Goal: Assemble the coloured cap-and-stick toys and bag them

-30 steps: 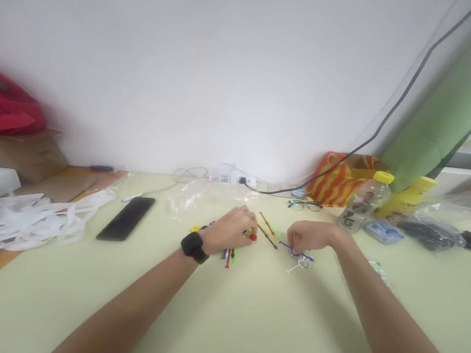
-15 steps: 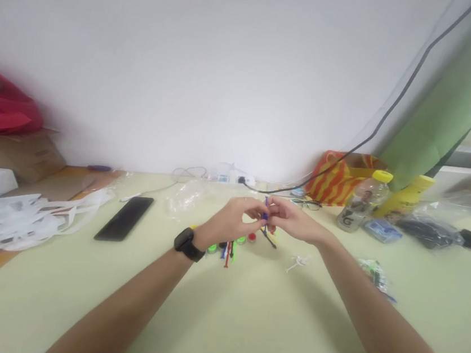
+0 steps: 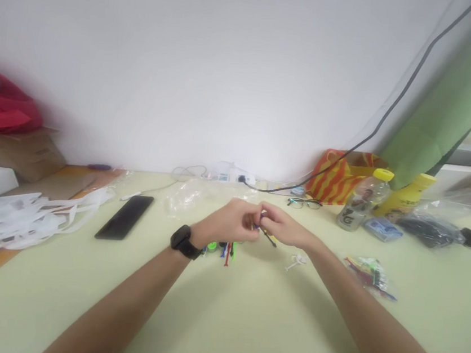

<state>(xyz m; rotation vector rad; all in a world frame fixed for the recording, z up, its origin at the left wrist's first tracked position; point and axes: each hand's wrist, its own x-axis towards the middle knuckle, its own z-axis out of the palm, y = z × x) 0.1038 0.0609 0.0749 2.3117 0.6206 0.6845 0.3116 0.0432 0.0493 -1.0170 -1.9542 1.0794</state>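
Note:
Over the middle of the table my left hand (image 3: 230,220), with a black watch (image 3: 184,241) on its wrist, meets my right hand (image 3: 284,225) fingertip to fingertip. Both are closed around a small blue plastic piece (image 3: 262,216), mostly hidden by the fingers. Below them lie black and yellow thin pieces (image 3: 270,237). Partly covered by my left hand are a round green piece (image 3: 212,246), a red stick-like piece (image 3: 227,257) and other small blue, black and green ones. A white piece (image 3: 295,261) rests right of the hands.
A phone (image 3: 124,217) and white strips (image 3: 29,227) are on the left. Glasses (image 3: 304,203), a striped bag (image 3: 332,179), a bottle (image 3: 362,202) and a yellow bottle (image 3: 405,198) stand at the back right. A clear packet of coloured pieces (image 3: 372,277) lies beside my right forearm.
My fingers have closed further around the blue piece, which now hardly shows. My hands have shifted slightly left, and the left hand now covers the round red piece.

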